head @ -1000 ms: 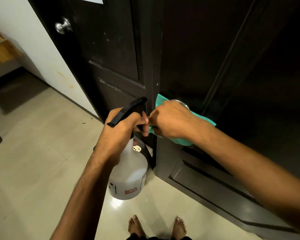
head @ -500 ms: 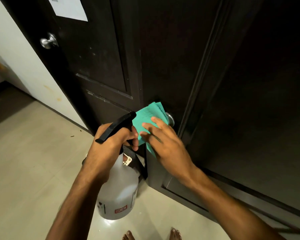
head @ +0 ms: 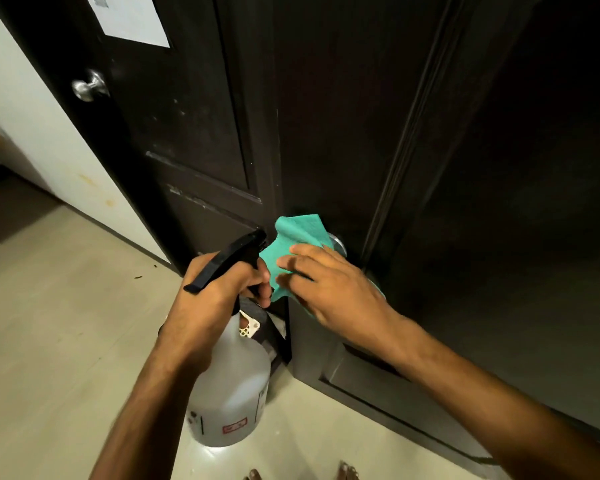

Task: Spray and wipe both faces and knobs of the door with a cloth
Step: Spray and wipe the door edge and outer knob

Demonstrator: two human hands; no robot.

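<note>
A dark brown panelled door (head: 343,133) stands open with its edge toward me. My left hand (head: 219,292) grips the black trigger head of a translucent white spray bottle (head: 229,386), held just left of the door edge. My right hand (head: 329,289) lies with straight fingers on a teal cloth (head: 291,240), pressing it over the near metal knob (head: 338,242), which peeks out at the cloth's right. A second door (head: 174,98) behind carries a silver knob (head: 87,86) at upper left.
A white paper sheet (head: 129,19) is stuck high on the far door. A white wall (head: 32,116) runs along the left, with pale floor tiles (head: 56,323) below. My bare toes (head: 347,472) show at the bottom edge.
My right hand went from curled round the cloth on the knob to flat with straight fingers, and the cloth shifted up and left. The view tilted upward; the bottle stayed beside the door edge.
</note>
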